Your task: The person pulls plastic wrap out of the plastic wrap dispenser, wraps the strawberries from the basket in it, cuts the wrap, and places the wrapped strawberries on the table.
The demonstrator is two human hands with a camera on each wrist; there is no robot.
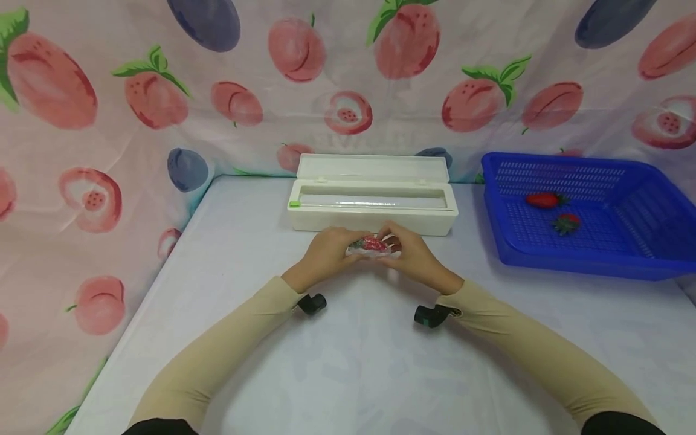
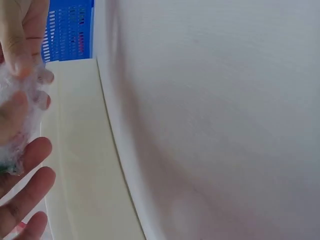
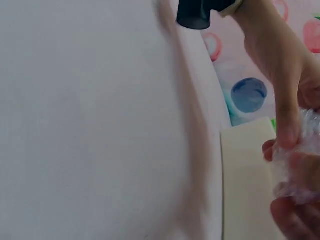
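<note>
A strawberry [image 1: 374,243] wrapped in clear plastic film [image 2: 10,115] is held between both hands, just in front of the white film dispenser box [image 1: 375,222]. My left hand [image 1: 331,248] grips the bundle from its left side, thumb pressing on the film. From the right, my right hand [image 1: 410,252] pinches the other end with thumb and fingers. In the right wrist view the crumpled film [image 3: 300,165] shows between the thumbs, at the frame's edge. The strawberry is partly covered by fingers and wrap.
The dispenser's lid [image 1: 375,168] stands raised at the back, with a roll of film [image 1: 375,200] inside. On the right is a blue plastic basket [image 1: 576,266] holding two strawberries [image 1: 542,200]. A white cloth [image 1: 353,362] covers the table, and a fruit-print sheet [image 1: 234,151] hangs behind.
</note>
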